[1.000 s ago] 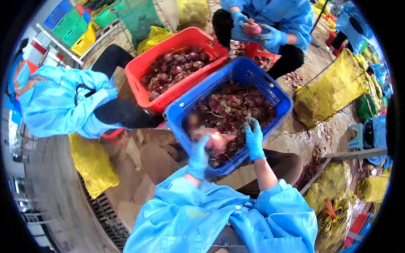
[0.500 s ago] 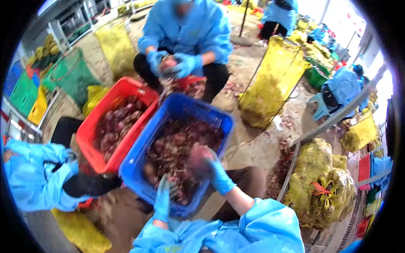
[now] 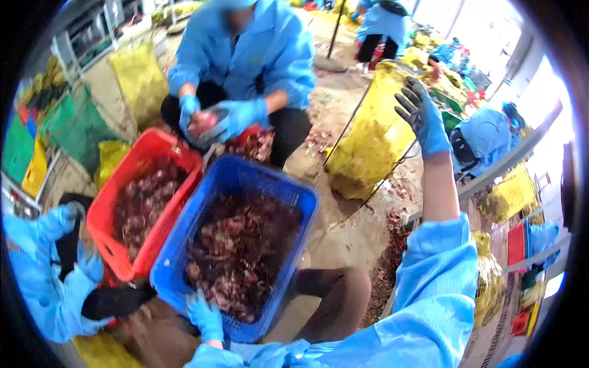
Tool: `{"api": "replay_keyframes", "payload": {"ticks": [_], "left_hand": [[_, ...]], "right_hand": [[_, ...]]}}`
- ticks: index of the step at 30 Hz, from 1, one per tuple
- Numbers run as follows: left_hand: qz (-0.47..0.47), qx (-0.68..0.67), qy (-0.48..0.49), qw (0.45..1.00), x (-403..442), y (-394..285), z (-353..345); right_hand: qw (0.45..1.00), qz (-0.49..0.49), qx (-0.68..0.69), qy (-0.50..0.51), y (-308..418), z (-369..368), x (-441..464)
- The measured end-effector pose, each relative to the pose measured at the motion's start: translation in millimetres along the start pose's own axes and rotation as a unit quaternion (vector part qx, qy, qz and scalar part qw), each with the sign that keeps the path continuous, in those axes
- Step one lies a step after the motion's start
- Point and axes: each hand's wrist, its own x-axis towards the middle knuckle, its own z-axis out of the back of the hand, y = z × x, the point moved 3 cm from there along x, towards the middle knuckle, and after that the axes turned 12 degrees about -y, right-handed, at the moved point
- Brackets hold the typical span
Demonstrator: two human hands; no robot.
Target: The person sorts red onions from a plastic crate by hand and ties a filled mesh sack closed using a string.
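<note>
Sticking way out to the side, the right hand [image 3: 424, 119] was wide open, fingers spread, overlapping a yellow sack [image 3: 374, 135] from this angle. Left hand [image 3: 206, 315] was down at the near edge of the blue crate [image 3: 245, 168], honestly couldn't tell its grip. Onion skins [image 3: 239, 257] sat inside that crate.

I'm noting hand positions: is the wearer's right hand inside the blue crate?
No, the right hand is outstretched, clear of the blue crate.

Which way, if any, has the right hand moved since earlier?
Yes: the right hand has left the blue crate, going rightward and up the picture, toward the yellow sack.
</note>
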Motion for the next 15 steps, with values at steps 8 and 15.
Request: {"api": "replay_keyframes", "payload": {"ticks": [8, 15], "left_hand": [[0.064, 0.106, -0.034, 0.992, 15.0, 11.2, 8.5], [0.048, 0.073, -0.032, 0.996, 16.7, 16.1, 5.2]], "right_hand": [[0.773, 0.023, -0.428, 0.468, -265.7, -74.6, -166.9], [0.611, -0.025, -0.679, 0.407, -437.2, -102.1, -218.0]]}}
